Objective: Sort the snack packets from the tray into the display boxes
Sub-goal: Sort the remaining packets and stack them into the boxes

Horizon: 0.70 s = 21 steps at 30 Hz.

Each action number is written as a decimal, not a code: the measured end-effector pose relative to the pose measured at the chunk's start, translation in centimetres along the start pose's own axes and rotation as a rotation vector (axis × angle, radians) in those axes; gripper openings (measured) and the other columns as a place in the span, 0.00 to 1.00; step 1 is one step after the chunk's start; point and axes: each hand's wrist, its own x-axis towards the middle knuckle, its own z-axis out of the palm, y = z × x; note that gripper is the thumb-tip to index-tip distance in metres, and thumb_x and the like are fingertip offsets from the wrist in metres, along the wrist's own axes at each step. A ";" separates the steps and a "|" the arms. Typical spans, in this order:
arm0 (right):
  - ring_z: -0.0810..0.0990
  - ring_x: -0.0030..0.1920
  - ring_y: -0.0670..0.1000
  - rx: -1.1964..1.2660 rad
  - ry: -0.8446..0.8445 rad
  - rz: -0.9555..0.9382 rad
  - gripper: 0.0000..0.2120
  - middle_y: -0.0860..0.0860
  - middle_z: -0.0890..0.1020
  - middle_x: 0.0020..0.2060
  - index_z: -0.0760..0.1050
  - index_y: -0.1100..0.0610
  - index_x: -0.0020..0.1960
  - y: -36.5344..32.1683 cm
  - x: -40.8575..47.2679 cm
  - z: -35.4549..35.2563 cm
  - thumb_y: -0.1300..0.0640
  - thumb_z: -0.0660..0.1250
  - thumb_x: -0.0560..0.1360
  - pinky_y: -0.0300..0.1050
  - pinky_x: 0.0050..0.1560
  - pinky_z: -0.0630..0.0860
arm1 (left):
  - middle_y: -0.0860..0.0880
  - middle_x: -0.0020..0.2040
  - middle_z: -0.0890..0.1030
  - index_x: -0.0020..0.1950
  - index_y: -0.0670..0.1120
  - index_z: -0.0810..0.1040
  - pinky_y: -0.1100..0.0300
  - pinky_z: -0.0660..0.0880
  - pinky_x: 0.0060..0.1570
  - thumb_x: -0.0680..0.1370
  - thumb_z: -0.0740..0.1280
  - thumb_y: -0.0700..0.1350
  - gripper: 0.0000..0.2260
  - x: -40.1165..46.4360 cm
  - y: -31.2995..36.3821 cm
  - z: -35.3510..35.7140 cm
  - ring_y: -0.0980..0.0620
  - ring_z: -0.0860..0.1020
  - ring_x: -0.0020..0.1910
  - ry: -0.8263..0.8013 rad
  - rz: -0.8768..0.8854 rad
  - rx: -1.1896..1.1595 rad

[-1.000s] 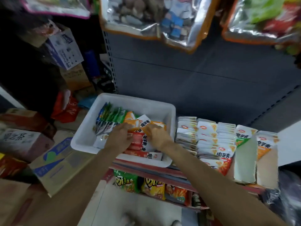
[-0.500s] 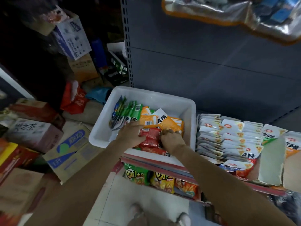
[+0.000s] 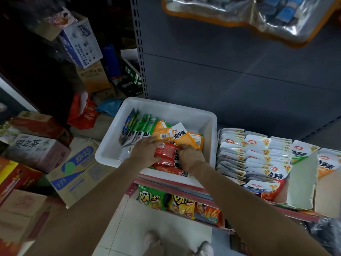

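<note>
A white tray [image 3: 166, 105] stands on the shelf edge with green packets [image 3: 145, 124] at its left, orange packets [image 3: 190, 140] in the middle and red packets [image 3: 165, 154] at the front. My left hand [image 3: 145, 151] lies on the red packets with its fingers stretched toward the orange ones. Just to its right, my right hand [image 3: 191, 157] has its fingers curled round the end of the red packets, right under the orange packets. To the tray's right stand the display boxes: one full of white packets [image 3: 249, 156], then a green box [image 3: 300, 174] and an orange box [image 3: 328, 183].
The grey shelf back panel [image 3: 239, 80] rises behind the tray. Chip bags [image 3: 177, 202] fill the shelf below. Cardboard cartons [image 3: 73, 169] are stacked on the floor at the left. Foil-backed bags [image 3: 249, 13] hang overhead. My shoes [image 3: 153, 239] show on the tiled floor.
My right hand has slid from the orange packets down to the red ones and curled there. My left hand stays on the pile. The view has shifted left and down.
</note>
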 end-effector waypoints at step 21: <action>0.81 0.34 0.46 1.445 0.563 0.146 0.05 0.50 0.82 0.36 0.77 0.54 0.44 8.3 -7.6 -10.1 0.60 0.72 0.72 0.40 0.33 0.77 | 0.48 0.42 0.83 0.47 0.46 0.79 0.55 0.79 0.41 0.76 0.68 0.46 0.04 -1.2 6.5 -4.4 0.50 0.82 0.41 0.369 0.051 -0.985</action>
